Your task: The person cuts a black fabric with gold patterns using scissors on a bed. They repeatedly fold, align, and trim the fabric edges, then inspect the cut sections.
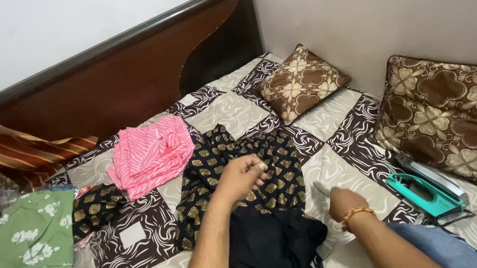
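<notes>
A black garment with a gold print (217,163) lies spread on the patchwork bedspread (133,235) in front of me. My left hand (244,175) rests on its middle, fingers curled and pinching the fabric. My right hand (343,201), with a beaded band on the wrist, grips the garment's lower right edge where plain black cloth (270,245) bunches up. Both hands are about an arm's width apart on the same garment.
A folded pink striped garment (148,155) lies beyond the black one. Green floral clothes (24,241) sit at the left. A teal clothes iron (425,190) rests at the right beside a brown floral cushion (451,111); another cushion (301,81) lies near the wooden headboard (132,74).
</notes>
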